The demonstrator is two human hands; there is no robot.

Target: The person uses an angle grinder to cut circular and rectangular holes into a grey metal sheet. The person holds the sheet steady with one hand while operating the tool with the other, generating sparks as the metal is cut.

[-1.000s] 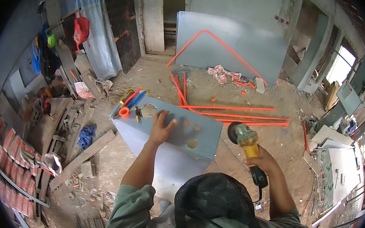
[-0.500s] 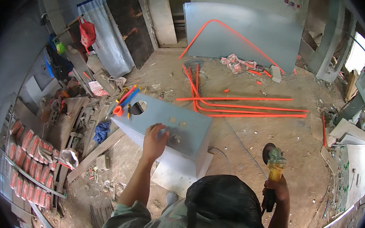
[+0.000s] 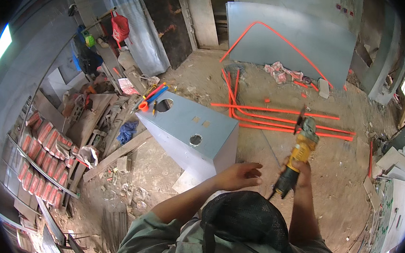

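Note:
My right hand grips a yellow and black angle grinder, raised with its disc at the top. My left hand is near it, holding nothing, fingers loosely curved and apart. In front of my left hand stands a grey panel box with white sides; its top has round openings and two small square cutouts. On the box's far left end lie coloured tool handles, a small orange cup-like piece and a yellow-black cutter.
Orange pipes lie beyond the box; one bent pipe leans on a large grey sheet. Red-and-white bags, planks and a blue cloth are at left; board offcuts are at right. A black mesh item is below my hands.
My left hand has come off the box top and moved right toward the grinder. My right hand has lifted the grinder and tilted it. The view has shifted.

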